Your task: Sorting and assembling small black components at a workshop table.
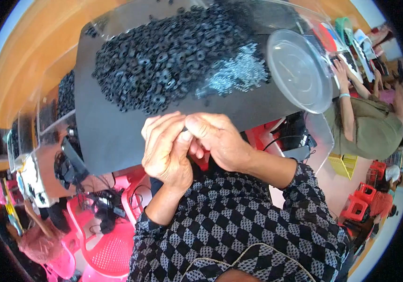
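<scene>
My left hand (167, 148) and my right hand (220, 141) meet at the near edge of a dark table board (105, 141). Both are closed, thumbs and fingertips pinched together around something too small to make out. Beyond them spreads a big heap of small black ring-shaped parts (159, 61). At its right side lies a smaller pile of shiny, clear or silvery little pieces (239, 70). Neither hand touches the piles.
A round translucent lid (300, 70) lies right of the piles. At far right a co-worker's hands (342, 73) are over another work surface. Left are a clear bin of black parts (65, 94) and a pink chair (109, 249); red stools (356, 207) stand at right.
</scene>
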The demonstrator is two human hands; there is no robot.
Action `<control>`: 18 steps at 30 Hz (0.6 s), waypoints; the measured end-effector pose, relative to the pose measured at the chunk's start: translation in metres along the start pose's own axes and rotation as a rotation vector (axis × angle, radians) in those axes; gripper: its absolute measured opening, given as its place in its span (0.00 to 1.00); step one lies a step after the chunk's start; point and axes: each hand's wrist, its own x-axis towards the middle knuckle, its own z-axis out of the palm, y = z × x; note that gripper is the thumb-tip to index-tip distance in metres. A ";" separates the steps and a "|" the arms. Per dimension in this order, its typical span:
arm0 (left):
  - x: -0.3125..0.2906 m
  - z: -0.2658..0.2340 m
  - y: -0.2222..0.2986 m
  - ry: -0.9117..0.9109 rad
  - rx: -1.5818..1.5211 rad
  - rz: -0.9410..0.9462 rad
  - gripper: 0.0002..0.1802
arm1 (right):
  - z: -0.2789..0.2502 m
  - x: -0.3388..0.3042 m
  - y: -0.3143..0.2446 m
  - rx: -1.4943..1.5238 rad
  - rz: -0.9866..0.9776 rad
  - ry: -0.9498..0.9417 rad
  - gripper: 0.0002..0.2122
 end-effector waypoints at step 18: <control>0.018 -0.053 -0.014 -0.069 0.152 -0.156 0.16 | -0.130 -0.015 -0.168 -0.517 -0.611 0.740 0.18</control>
